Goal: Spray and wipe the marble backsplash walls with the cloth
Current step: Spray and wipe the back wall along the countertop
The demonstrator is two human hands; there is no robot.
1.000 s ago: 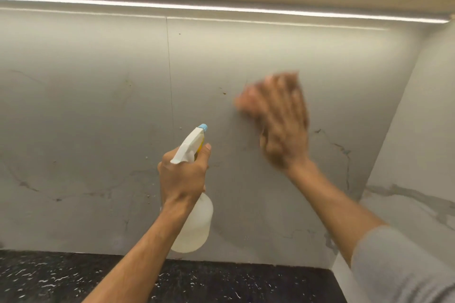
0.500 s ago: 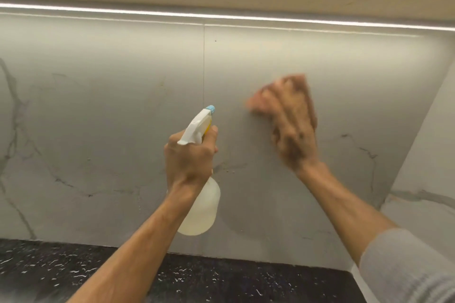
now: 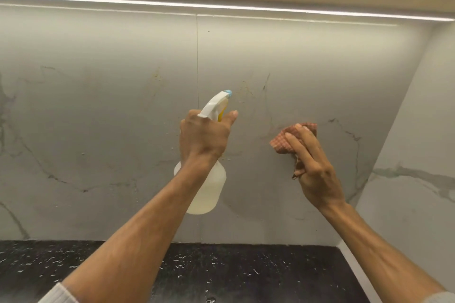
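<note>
Against the grey-veined marble backsplash [image 3: 98, 110], under a thin strip light [image 3: 221, 6], both arms reach forward; the left hand [image 3: 204, 138] has its grip wrapped tight round the neck of a spray bottle [image 3: 209, 192], forefinger stretched out by the yellow trigger, the white head and blue nozzle pointing up and to the right at the wall; the bottle's cloudy body hangs below the wrist, holding a pale liquid; the right hand [image 3: 312, 167] has its grip closed on a reddish checked cloth [image 3: 283, 142], which is bunched under the fingers and lies at the wall, just right of the bottle; whether the cloth presses the marble I cannot tell; a side wall [image 3: 418, 155] of the same stone meets the back one at the right corner; below runs a black speckled surface [image 3: 221, 273]; grey sleeves show at both lower corners.
</note>
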